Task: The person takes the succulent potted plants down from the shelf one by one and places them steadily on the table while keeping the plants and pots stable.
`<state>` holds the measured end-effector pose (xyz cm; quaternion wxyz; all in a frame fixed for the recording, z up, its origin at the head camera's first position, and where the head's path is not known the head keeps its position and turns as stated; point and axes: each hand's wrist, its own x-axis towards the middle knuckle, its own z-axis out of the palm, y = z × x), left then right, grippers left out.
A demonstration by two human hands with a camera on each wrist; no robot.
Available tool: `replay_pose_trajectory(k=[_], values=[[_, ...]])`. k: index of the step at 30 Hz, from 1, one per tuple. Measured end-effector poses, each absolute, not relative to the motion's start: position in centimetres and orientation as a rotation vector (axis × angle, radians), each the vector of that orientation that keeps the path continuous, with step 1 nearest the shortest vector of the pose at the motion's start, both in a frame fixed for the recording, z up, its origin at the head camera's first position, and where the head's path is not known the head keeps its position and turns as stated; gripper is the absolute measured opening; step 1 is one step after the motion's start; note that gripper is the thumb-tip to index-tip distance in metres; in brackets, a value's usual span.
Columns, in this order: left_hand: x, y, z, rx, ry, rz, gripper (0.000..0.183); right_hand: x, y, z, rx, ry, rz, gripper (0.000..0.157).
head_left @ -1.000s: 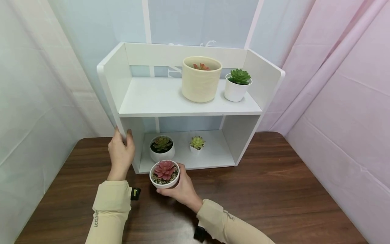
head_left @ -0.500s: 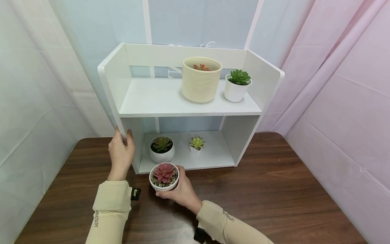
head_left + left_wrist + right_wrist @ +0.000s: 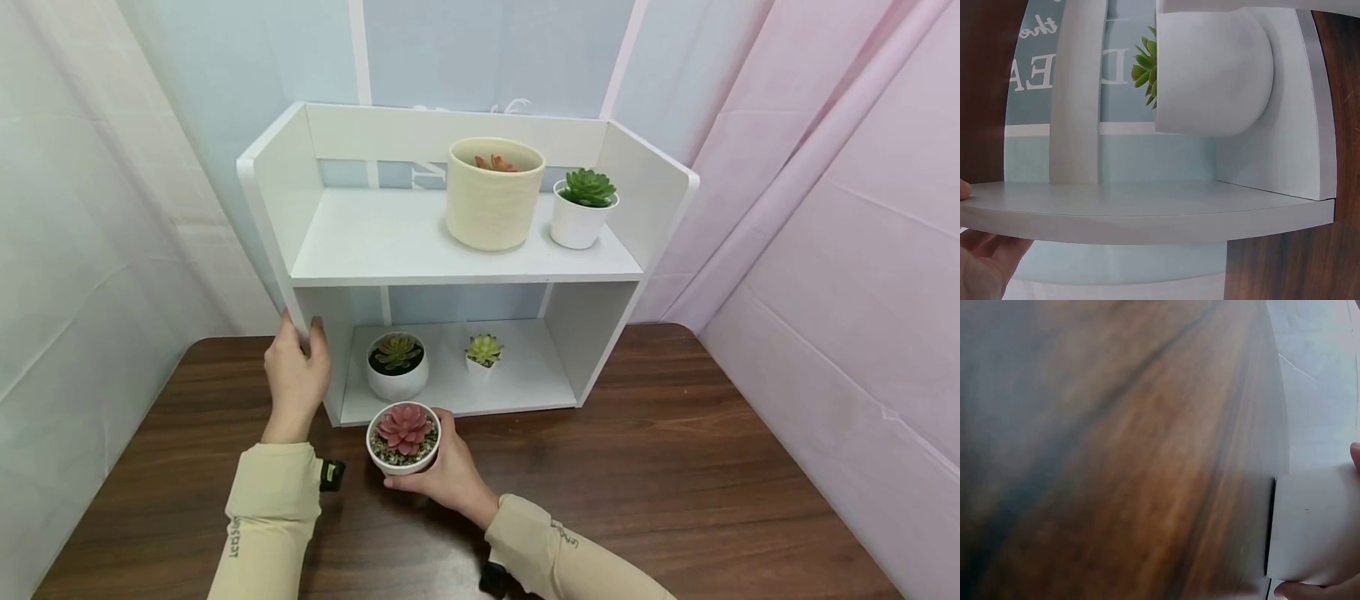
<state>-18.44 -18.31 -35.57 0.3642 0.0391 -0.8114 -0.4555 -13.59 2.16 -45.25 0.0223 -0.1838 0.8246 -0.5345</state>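
Observation:
My left hand [image 3: 297, 375] grips the left side panel of the white two-tier shelf [image 3: 465, 280]; in the left wrist view a thumb and fingers [image 3: 1010, 253] lie on opposite faces of the panel. Just in front of the lower tier, my right hand [image 3: 450, 471] holds a white pot [image 3: 405, 471] with a pink succulent [image 3: 405, 428] by its right side. In the right wrist view the pot [image 3: 1316, 528] is close to the table; whether it touches is unclear. Behind it, on the lower tier, stand a round white pot [image 3: 397, 385] with a green succulent and a small pale-green succulent [image 3: 483, 350].
On the upper tier stand a large cream pot [image 3: 493, 208] with a reddish plant and a white pot [image 3: 579, 227] with a green succulent. The shelf rests on a dark wooden table [image 3: 675, 467], with pale curtains [image 3: 840, 275] at the sides.
The right hand has drawn the pink succulent's pot slightly toward me, and it stays nearly still over the last half second. The left hand keeps its grip on the shelf panel.

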Motion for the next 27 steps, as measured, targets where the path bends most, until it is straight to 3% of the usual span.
replay_pose_trajectory(k=[15,27], values=[[-18.3,-18.3,-35.5,0.091,-2.086,-1.192,0.034,-13.1,2.8,-45.0,-0.591,2.505,-1.650,0.097],[-18.4,-18.3,-35.6,0.086,-2.082,-1.186,0.033,-12.4,4.1,-43.5,-0.551,2.444,-1.634,0.114]])
